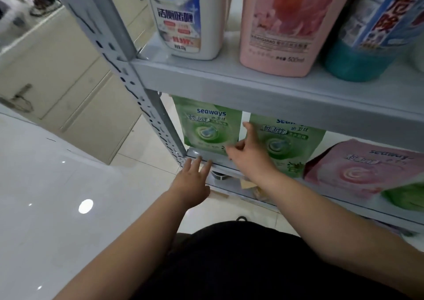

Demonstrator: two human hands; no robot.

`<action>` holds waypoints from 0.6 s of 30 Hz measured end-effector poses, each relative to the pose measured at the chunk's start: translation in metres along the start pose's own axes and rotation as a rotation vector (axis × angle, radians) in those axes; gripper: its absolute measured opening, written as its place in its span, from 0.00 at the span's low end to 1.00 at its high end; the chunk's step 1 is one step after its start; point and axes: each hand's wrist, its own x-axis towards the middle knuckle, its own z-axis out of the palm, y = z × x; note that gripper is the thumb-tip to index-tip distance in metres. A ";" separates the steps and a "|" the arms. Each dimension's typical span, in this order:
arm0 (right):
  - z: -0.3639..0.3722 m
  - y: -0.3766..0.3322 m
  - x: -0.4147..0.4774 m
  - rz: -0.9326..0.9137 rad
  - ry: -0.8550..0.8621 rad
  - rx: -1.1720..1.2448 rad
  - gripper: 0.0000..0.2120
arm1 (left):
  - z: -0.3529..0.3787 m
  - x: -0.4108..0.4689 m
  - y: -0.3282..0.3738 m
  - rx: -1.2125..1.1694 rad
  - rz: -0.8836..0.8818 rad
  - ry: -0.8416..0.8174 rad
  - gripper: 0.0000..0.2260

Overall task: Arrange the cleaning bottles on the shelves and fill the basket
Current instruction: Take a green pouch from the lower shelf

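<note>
Two green seaways refill pouches stand upright on the middle shelf point(344, 204): one at the left end point(206, 125), a second point(284, 143) to its right. My right hand point(246, 149) is in front of the gap between them, its thumb raised and its fingers loosely bent against the pouches' lower edges. My left hand point(192, 180) reaches with straight fingers to the shelf's front lip below the left pouch and holds nothing. A pink pouch point(358, 169) leans at the right. On the upper shelf point(252, 84) stand a white bottle point(183, 19), a pink bottle point(289, 24) and a teal bottle point(362, 54).
A grey perforated upright post point(135, 88) frames the rack's left side. Another green pouch point(406, 196) lies low at the right edge. Small items sit blurred on the shelf below. Glossy white floor tiles point(57, 196) spread to the left, with beige cabinet doors point(68, 81) behind.
</note>
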 end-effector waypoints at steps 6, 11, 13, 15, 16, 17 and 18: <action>0.025 0.000 0.003 0.006 0.155 -0.011 0.09 | 0.011 0.001 -0.033 -0.038 0.143 -0.089 0.35; 0.047 -0.010 -0.018 0.027 0.203 0.033 0.07 | -0.008 -0.012 -0.074 -0.270 0.176 -0.046 0.33; 0.056 -0.012 -0.039 0.049 0.215 0.185 0.04 | -0.009 -0.024 -0.091 -0.463 0.148 -0.026 0.32; 0.062 -0.014 -0.064 0.047 0.303 0.260 0.08 | -0.007 -0.036 -0.102 -0.665 0.141 -0.016 0.32; 0.062 -0.013 -0.076 0.068 0.355 0.286 0.10 | -0.006 -0.041 -0.104 -0.784 0.134 -0.011 0.33; 0.062 -0.013 -0.087 0.106 0.403 0.329 0.09 | -0.006 -0.046 -0.103 -0.918 0.117 -0.005 0.34; 0.062 -0.012 -0.099 0.146 0.440 0.398 0.08 | -0.007 -0.051 -0.100 -1.056 0.086 -0.003 0.36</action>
